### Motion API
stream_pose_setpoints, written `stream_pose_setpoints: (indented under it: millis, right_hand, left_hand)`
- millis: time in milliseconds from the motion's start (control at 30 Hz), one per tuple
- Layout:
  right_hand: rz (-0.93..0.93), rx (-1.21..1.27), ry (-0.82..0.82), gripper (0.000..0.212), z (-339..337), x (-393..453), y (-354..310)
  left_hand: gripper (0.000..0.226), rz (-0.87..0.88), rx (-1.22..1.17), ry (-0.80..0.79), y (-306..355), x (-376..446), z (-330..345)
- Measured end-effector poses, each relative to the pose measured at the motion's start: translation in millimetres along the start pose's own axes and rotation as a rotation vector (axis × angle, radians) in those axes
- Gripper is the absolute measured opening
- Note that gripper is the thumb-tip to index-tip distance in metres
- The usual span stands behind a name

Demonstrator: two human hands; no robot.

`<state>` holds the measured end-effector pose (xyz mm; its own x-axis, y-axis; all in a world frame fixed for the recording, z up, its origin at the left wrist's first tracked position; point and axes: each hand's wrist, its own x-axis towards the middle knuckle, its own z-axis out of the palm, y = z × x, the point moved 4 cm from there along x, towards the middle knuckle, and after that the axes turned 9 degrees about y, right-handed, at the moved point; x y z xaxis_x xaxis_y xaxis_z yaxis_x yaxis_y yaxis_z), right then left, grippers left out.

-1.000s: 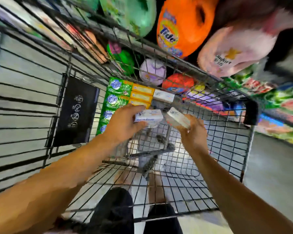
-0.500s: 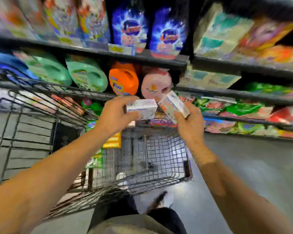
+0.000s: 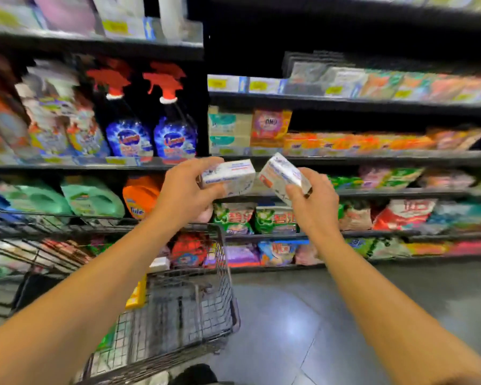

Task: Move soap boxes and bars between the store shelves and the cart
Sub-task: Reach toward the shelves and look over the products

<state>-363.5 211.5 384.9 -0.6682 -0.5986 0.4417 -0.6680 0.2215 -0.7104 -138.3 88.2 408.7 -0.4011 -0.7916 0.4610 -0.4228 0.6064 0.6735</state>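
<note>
My left hand grips a white soap box with blue print, held level at chest height in front of the shelves. My right hand grips a second white soap box, tilted with one corner up. The two boxes are almost touching. Both are held above the far corner of the wire cart, which stands low at the left. A yellow box and a white box show inside the cart, partly hidden by my left arm.
Dark store shelves fill the background. Spray bottles and green and orange detergent jugs stand at left. Bags and boxes line the shelves at right. Grey floor lies to the right of the cart.
Both hands have lifted the two white boxes out of the cart and up to shelf height. My view has swung upward and right toward the shelves.
</note>
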Motion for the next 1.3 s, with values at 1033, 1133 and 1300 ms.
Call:
stream_pose_setpoints:
  millis: [1033, 1133, 1300]
  right_hand:
    - [-0.172, -0.001, 0.080, 0.045, -161.2, 176.9, 74.8]
    - [-0.181, 0.005, 0.054, 0.045, -146.8, 202.1, 74.2]
    - [-0.249, -0.045, -0.022, 0.047, -119.5, 239.6, 72.5]
  left_hand:
    - [0.048, 0.183, -0.050, 0.267, 159.7, 133.3, 121.0]
    - [0.048, 0.193, 0.041, 0.248, 153.9, 172.2, 128.5]
    - [0.048, 0.222, 0.121, 0.216, 146.7, 238.9, 146.0]
